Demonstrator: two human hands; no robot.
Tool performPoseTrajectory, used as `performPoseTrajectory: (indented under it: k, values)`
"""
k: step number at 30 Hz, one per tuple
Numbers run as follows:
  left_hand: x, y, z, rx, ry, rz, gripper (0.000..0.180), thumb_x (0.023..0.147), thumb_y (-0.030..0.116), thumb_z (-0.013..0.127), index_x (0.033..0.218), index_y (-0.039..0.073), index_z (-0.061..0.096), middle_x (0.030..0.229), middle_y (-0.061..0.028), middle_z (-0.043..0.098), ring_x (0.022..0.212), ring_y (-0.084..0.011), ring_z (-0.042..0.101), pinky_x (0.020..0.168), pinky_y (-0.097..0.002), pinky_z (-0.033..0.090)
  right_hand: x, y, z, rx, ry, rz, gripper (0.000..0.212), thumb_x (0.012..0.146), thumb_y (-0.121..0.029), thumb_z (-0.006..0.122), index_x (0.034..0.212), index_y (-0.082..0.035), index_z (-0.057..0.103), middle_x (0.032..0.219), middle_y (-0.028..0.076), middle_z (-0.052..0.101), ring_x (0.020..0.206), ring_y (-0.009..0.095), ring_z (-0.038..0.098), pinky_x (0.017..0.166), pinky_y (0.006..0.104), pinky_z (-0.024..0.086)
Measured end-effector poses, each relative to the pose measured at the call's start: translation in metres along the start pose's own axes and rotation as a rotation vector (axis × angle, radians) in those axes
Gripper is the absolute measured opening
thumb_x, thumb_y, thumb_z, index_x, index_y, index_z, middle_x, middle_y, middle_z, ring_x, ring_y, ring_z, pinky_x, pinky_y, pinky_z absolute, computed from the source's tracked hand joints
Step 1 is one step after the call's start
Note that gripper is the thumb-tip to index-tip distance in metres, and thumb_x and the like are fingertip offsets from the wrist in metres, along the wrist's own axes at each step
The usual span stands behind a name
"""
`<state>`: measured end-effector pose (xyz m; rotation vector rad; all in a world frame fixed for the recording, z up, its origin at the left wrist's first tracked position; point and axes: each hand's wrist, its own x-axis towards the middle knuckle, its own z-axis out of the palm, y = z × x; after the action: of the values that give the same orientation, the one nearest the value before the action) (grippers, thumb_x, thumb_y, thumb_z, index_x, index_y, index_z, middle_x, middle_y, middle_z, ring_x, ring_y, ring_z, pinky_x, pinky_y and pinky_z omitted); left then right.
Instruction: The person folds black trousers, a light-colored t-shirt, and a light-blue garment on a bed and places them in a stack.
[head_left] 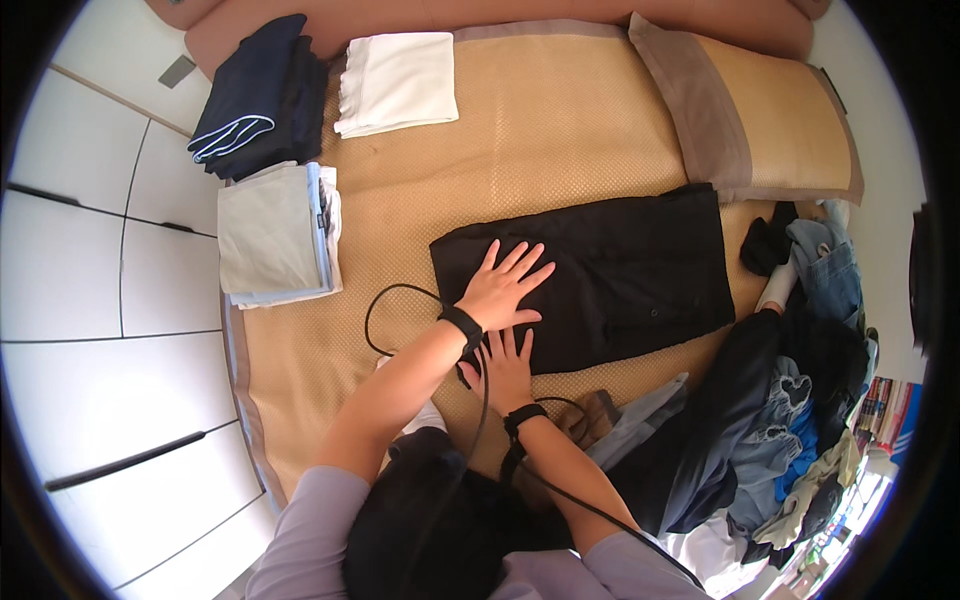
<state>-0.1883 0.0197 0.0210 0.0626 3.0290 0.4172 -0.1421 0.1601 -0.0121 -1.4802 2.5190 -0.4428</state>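
Black trousers (640,270), folded into a flat rectangular shape, lie across the middle of the mat, with a small button on their near side. My left hand (505,287) rests palm down on their left part, its fingers spread. Just nearer to me, my right hand (503,372) presses flat on the near left corner, fingers also apart. Neither hand grips the cloth. A black band is on each wrist, and a black cable loops around the left wrist and runs down past the right forearm.
A woven tan mat (390,215) covers the bed. At far left are folded dark clothes (255,85), a folded white cloth (400,82) and a stack of pale folded clothes (265,235). A pillow (790,115) sits far right; a loose clothes heap (770,430) lies near right. White cabinets (110,420) stand left.
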Motion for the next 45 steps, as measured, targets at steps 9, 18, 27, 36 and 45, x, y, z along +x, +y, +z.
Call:
performPoseTrajectory:
  k: [9,18,27,36,45]
  values:
    - [-0.012,-0.012,0.005,-0.167,0.133,0.0,0.07,0.074,0.041,0.063,0.133,0.018,0.032,0.139,-0.0136,0.025,0.129,-0.0294,0.023,0.103,-0.0506,0.015,0.0,0.0,0.0,0.014,-0.039,-0.007,0.055,0.076,-0.043,0.054,0.123,-0.014,0.046,0.134,0.016,0.032,0.124,0.037,0.026,0.095,0.0611,0.018]
    - [-0.065,-0.072,0.003,-0.986,0.511,-0.988,0.049,0.077,0.036,0.063,0.103,-0.004,0.053,0.074,-0.0122,0.059,0.06,-0.0168,0.053,0.059,-0.0267,0.044,0.0,-0.002,-0.003,0.017,0.026,-0.023,0.067,0.074,-0.045,0.055,0.132,-0.021,0.034,0.138,0.015,0.027,0.123,0.036,0.029,0.096,0.0615,0.016]
    - [-0.043,-0.065,0.003,-0.56,0.394,-0.982,0.045,0.077,0.041,0.06,0.096,0.0,0.059,0.083,-0.0166,0.062,0.077,-0.0282,0.061,0.065,-0.0337,0.047,-0.017,0.011,-0.009,0.024,-0.067,-0.339,0.069,0.069,-0.035,0.061,0.129,-0.01,0.037,0.137,0.012,0.029,0.124,0.033,0.029,0.097,0.0566,0.022]
    - [-0.046,-0.085,0.004,-0.52,0.37,-0.919,0.033,0.078,0.034,0.06,0.094,0.005,0.059,0.087,-0.0188,0.06,0.082,-0.0348,0.058,0.066,-0.041,0.045,-0.002,-0.005,0.015,0.02,0.279,-0.34,0.03,0.074,-0.011,0.047,0.099,0.001,0.058,0.108,0.014,0.057,0.102,0.031,0.054,0.09,0.0434,0.041]
    - [-0.113,-0.144,-0.02,-0.373,0.24,-0.806,0.043,0.077,0.031,0.061,0.106,0.001,0.052,0.096,-0.0193,0.056,0.088,-0.0357,0.053,0.077,-0.0395,0.043,0.026,-0.079,0.028,0.172,0.062,-0.282,0.034,0.078,-0.015,0.043,0.104,0.002,0.056,0.115,0.015,0.054,0.112,0.027,0.047,0.1,0.0426,0.03]
